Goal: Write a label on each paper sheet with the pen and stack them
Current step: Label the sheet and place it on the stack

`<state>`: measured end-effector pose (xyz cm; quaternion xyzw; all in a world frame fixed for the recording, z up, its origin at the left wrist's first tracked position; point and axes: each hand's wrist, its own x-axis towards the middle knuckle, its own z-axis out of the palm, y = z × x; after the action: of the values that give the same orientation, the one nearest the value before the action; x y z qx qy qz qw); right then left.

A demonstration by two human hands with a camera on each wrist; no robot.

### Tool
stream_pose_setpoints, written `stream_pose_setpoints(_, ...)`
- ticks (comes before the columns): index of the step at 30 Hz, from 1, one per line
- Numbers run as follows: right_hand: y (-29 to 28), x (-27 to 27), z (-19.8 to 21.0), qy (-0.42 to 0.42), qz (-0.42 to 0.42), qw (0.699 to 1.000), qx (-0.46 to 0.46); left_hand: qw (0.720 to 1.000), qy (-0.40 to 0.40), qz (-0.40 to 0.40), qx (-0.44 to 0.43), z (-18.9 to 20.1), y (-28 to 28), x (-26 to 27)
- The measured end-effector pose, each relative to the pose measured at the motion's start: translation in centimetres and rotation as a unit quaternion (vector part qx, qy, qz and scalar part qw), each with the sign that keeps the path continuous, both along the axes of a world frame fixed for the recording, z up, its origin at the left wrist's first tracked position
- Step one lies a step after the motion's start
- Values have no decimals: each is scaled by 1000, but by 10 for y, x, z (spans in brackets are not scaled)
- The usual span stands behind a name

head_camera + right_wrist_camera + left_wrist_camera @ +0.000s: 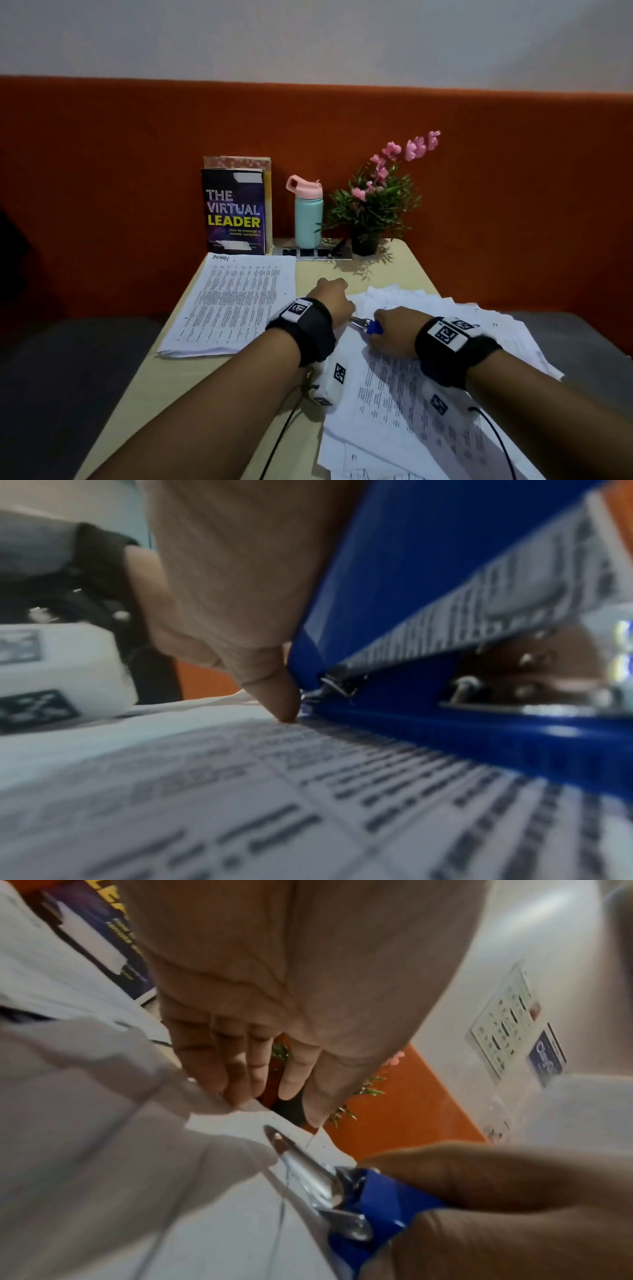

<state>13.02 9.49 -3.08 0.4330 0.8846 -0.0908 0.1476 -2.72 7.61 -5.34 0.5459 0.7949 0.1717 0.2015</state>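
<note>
A neat stack of printed paper sheets (pixel 236 301) lies on the left of the table, with a handwritten label at its top edge. A loose, fanned pile of printed sheets (pixel 428 377) covers the right side. My left hand (pixel 334 298) is curled at that pile's top left corner, and its fingertips (pixel 240 1096) pinch the corner of the sheets (pixel 212 1150). My right hand (pixel 390 329) grips a blue stapler (pixel 371 327) whose metal nose (pixel 301 1161) points at that corner. The stapler (pixel 445 615) rests on the printed sheet (pixel 240 804). No pen shows in any view.
At the back of the beige table (pixel 404 270) stand a book (pixel 234 212), a teal bottle with a pink lid (pixel 308 216) and a potted plant with pink flowers (pixel 373 205). An orange partition rises behind them. Black cables trail from both wrists.
</note>
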Motion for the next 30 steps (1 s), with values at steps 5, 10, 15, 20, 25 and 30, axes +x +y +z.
stream_pose_setpoints(5, -11, -10, -6, -6, 12, 999, 32, 996, 69, -47, -25, 9, 21, 15)
stream_pose_setpoints(10, -17, -7, -4, 32, 30, 998, 42, 998, 54, -37, 10, 15, 32, 31)
stream_pose_setpoints(15, -25, 6, 5, 92, 65, 993, 18, 998, 43, -18, 35, 19, 24, 13)
stream_pose_setpoints(20, -29, 21, 9, 183, 61, 981, -7, 998, 31, -38, -26, 10, -1, -31)
stream_pose_setpoints(25, -27, 16, 11, 162, 50, 985, -23, 997, 67, -24, -31, 11, -12, -36)
stream_pose_setpoints(30, -27, 8, 13, 132, 56, 990, -10, 998, -18, 33, 45, 5, -4, -19)
